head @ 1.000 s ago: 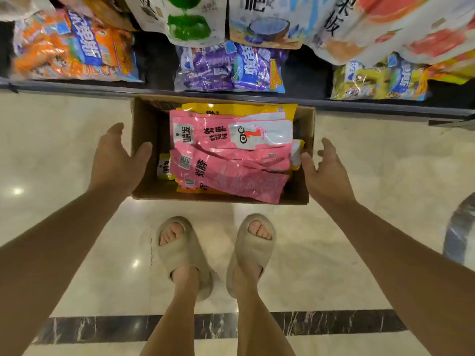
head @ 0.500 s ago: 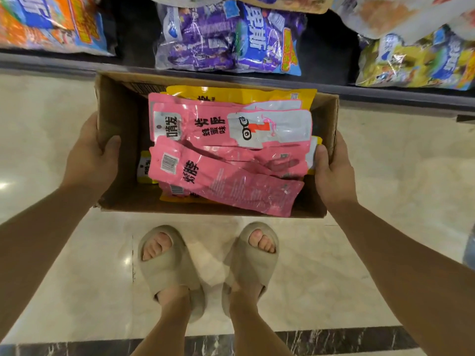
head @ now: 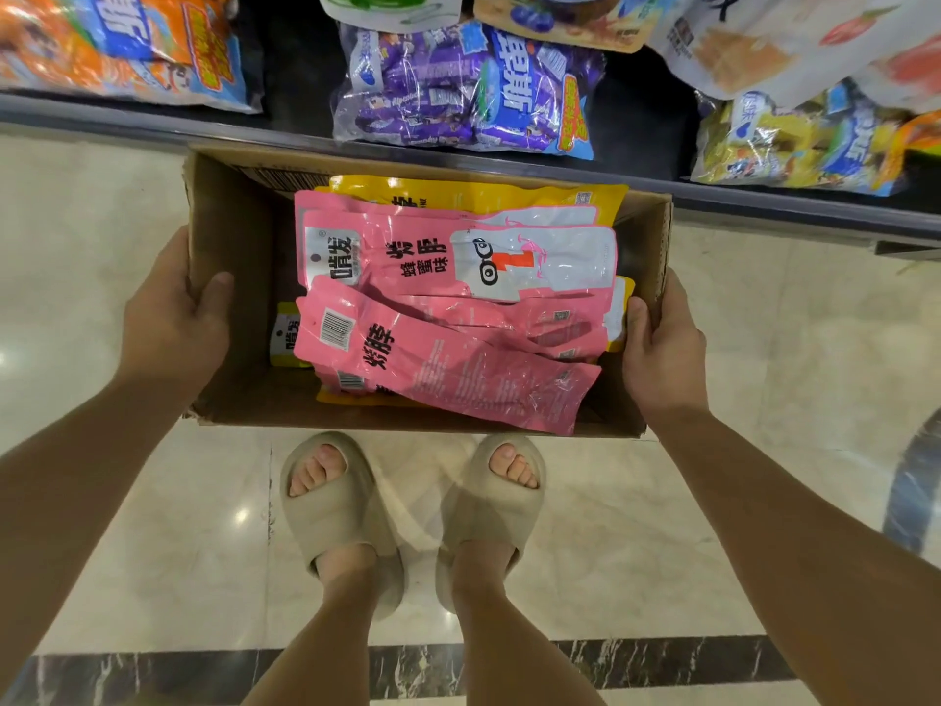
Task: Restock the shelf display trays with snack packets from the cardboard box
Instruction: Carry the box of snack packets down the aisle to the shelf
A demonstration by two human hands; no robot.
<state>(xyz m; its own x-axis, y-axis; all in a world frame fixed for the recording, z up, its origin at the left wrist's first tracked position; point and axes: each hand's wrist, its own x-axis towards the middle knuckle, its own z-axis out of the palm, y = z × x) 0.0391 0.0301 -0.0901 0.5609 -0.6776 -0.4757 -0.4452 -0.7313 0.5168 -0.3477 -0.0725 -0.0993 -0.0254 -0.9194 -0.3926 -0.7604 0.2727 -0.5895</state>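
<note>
An open cardboard box (head: 229,247) sits in front of my feet, against the bottom shelf. Inside lie several pink snack packets (head: 448,364) stacked over yellow packets (head: 473,193). My left hand (head: 170,323) grips the box's left wall, thumb curled over the rim into the box. My right hand (head: 662,349) grips the right wall the same way, thumb inside. Whether the box rests on the floor or is raised off it cannot be told.
The low shelf edge (head: 738,201) runs across the top. On it lie orange bags (head: 117,48), purple bags (head: 458,89) and yellow bags (head: 799,140). Pale bags (head: 794,38) hang above. My feet in beige slippers (head: 341,507) stand on glossy marble floor with a dark strip (head: 127,675).
Both hands went from open beside the box to gripping its two side walls. The box now looks larger and closer in view.
</note>
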